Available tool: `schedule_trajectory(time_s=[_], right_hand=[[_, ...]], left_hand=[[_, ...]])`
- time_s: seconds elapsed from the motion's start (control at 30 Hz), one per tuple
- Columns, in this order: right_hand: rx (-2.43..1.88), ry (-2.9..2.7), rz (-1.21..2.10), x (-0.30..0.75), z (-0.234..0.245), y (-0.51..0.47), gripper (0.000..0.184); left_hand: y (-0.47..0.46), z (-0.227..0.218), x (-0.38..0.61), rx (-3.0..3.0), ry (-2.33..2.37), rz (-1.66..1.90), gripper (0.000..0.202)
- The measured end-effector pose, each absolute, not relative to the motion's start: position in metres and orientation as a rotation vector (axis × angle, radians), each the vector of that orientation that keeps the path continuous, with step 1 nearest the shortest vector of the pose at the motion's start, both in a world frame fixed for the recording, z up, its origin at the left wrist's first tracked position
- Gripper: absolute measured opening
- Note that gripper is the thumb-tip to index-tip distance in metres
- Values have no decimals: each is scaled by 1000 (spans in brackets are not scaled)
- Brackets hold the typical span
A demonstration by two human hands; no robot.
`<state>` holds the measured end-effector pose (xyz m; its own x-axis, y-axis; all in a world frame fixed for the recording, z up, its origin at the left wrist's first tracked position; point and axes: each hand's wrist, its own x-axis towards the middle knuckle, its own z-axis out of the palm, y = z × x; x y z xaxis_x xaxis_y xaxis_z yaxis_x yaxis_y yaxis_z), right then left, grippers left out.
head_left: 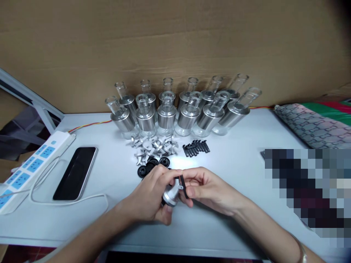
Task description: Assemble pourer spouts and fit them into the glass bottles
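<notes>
My left hand (153, 195) is closed around a silver metal pourer top (171, 194), a cone-shaped piece with a small side lug. A black part shows under its wide end. Between the fingers of my right hand (201, 188) is a slim black lever (184, 186), held against the lug side of the pourer top. Just beyond my hands lie several black ring caps (164, 162), partly covered by my left hand. Behind those is a heap of silver pourer tops (157, 146). A row of black levers (196, 148) lies to its right.
Two rows of steel-sleeved glass bottles (167, 115) stand at the back against a cardboard wall (175, 47). On the left are a phone (75, 173), a power strip (34, 166) and a white cable (68, 202). A patterned cloth item (309, 124) lies at right, near a pixelated patch.
</notes>
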<state>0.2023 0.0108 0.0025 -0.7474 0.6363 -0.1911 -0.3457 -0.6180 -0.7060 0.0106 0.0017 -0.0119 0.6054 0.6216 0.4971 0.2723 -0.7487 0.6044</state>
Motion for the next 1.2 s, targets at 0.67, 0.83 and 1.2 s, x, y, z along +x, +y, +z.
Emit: schedule_trajectory(time_s=[0.67,0.83,1.2], right_hand=[[-630,-948,2313,199,-2,10,33],[-622,-1055,2244,200,2,9,29],[-723,-1519,1850,201,3,9,30]], left_hand=[[2,-7,9,2278,748,853,56],[3,-9,10,2299,746,892,65],[-1,-12,10,2469,823,806,89]])
